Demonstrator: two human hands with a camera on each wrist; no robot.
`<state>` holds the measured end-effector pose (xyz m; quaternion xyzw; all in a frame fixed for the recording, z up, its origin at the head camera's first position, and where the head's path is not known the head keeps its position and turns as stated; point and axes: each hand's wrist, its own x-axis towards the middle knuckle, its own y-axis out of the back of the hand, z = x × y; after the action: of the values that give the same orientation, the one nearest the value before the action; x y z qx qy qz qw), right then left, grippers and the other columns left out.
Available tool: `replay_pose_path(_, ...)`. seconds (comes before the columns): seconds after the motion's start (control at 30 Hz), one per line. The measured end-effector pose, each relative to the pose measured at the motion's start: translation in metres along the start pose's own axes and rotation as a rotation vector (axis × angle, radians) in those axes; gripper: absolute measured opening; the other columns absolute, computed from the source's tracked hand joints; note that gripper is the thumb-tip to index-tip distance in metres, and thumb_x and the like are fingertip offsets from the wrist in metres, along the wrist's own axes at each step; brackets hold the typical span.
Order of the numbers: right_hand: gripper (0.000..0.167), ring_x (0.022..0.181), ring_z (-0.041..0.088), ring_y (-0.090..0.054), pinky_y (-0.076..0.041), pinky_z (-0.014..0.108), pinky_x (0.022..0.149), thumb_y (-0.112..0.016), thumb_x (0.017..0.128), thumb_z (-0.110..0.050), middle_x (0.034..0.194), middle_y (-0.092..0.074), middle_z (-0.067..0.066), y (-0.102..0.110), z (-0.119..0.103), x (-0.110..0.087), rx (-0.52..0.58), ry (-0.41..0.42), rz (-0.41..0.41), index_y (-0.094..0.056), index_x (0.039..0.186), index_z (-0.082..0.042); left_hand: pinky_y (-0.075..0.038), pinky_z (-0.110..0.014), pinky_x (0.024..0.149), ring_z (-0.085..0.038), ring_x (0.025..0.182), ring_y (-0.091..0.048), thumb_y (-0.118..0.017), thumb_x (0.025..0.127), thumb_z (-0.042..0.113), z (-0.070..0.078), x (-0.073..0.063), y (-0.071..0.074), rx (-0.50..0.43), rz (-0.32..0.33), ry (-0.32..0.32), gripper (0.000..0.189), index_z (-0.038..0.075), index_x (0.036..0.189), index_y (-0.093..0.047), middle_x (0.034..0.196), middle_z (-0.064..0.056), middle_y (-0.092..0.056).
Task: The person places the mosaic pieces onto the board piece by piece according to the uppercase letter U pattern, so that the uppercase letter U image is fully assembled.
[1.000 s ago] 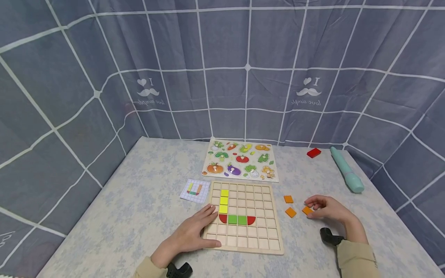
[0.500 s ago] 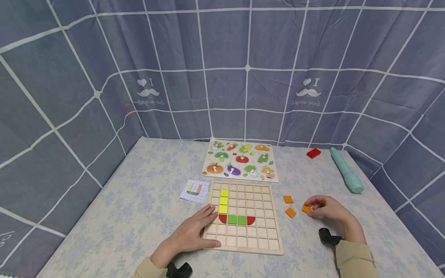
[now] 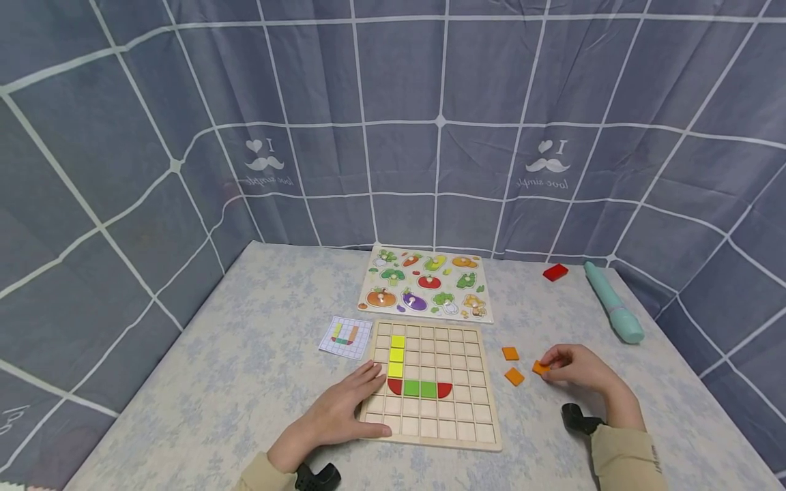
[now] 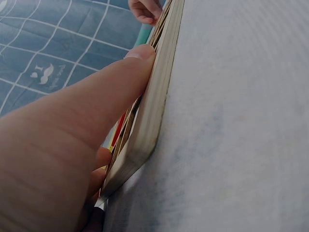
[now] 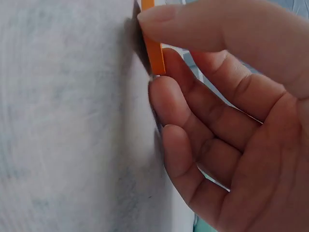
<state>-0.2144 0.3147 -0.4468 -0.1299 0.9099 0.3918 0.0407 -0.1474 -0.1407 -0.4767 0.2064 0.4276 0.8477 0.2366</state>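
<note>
My left hand (image 3: 338, 410) rests across the left edge of a wooden grid board (image 3: 474, 433), its thumb lying along the front left corner. In the left wrist view the thumb presses the board's rim (image 4: 159, 92). Set in the grid are a column of yellow square tiles (image 3: 396, 355), two green squares (image 3: 420, 389) and a red rounded piece (image 3: 445, 390) at each end of the row. To the board's right, my right hand (image 3: 580, 372) pinches an orange square tile (image 5: 155, 55) between thumb and fingers, tilted up close over the table. Two more orange tiles (image 3: 514, 376) lie left of it.
A small pattern card (image 3: 362, 329) lies at the board's upper left. Behind the board is a vegetable peg puzzle (image 3: 485, 315). Farther back right are a red piece (image 3: 555, 273) and a teal bottle-shaped object (image 3: 614, 305). A blue checked curtain (image 3: 393, 164) surrounds the table.
The orange tile at my right hand has tilted up from the table and shifted slightly left between thumb and fingers. My left hand has stayed on the board.
</note>
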Motion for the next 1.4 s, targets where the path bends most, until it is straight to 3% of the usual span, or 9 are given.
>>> replay_pose_path(0.2,0.020,0.076,0.018,-0.054,-0.048,0.029,0.067,-0.075,0.078,-0.012,0.088,-0.064,0.004,0.001,-0.012,0.001,0.001,0.074,-0.003,-0.063,0.092,-0.002,-0.031,-0.045,0.107,-0.023,0.141,-0.020,-0.064,0.079,0.061,0.000,0.000,0.000,0.001,-0.003,0.004,0.087,0.005,0.142,-0.042,0.151,-0.008,-0.031)
replay_pose_path(0.43,0.016,0.082,0.020,-0.057,-0.050,0.030,0.072,-0.071,0.080,-0.009,0.093,-0.065,0.004,0.000,-0.045,0.001,0.005,0.202,0.036,-0.064,0.094,-0.004,-0.031,-0.044,0.107,-0.022,0.141,-0.019,-0.064,0.079,0.060,0.001,-0.001,0.001,-0.002,-0.008,0.009,0.087,0.006,0.142,-0.041,0.151,-0.007,-0.030)
replay_pose_path(0.6,0.015,0.089,0.022,-0.059,-0.050,0.036,0.081,-0.071,0.081,-0.008,0.094,-0.065,0.002,-0.011,-0.068,0.003,-0.002,0.286,0.113,-0.065,0.094,-0.007,-0.031,-0.045,0.107,-0.023,0.141,-0.020,-0.064,0.080,0.060,0.000,-0.001,0.000,0.003,0.000,0.002,0.086,0.005,0.142,-0.042,0.151,-0.008,-0.030)
replay_pose_path(0.83,0.016,0.092,0.027,-0.059,-0.051,0.031,0.080,-0.072,0.080,-0.004,0.095,-0.064,0.001,-0.032,-0.093,0.008,0.072,0.392,0.159,-0.066,0.095,-0.008,-0.032,-0.045,0.106,-0.023,0.140,-0.021,-0.064,0.079,0.059,0.001,-0.001,0.000,0.006,0.011,-0.005,0.086,0.004,0.141,-0.042,0.150,-0.009,-0.032)
replay_pose_path(1.17,0.020,0.089,0.021,-0.060,-0.052,0.031,0.079,-0.071,0.082,-0.011,0.100,-0.065,0.003,-0.067,-0.107,0.020,0.104,0.418,0.026,-0.068,0.101,-0.006,-0.031,-0.045,0.107,-0.022,0.141,-0.020,-0.064,0.079,0.060,0.001,-0.001,0.001,0.003,-0.004,0.011,0.087,0.005,0.142,-0.042,0.151,-0.008,-0.030)
replay_pose_path(1.4,0.016,0.087,0.016,-0.059,-0.050,0.033,0.080,-0.071,0.082,-0.013,0.098,-0.066,-0.005,-0.089,-0.107,0.025,0.068,0.380,-0.055,-0.069,0.097,-0.015,-0.031,-0.044,0.107,-0.023,0.141,-0.019,-0.062,0.080,0.061,0.000,0.000,0.001,0.002,-0.009,0.010,0.086,0.005,0.142,-0.041,0.151,-0.008,-0.030)
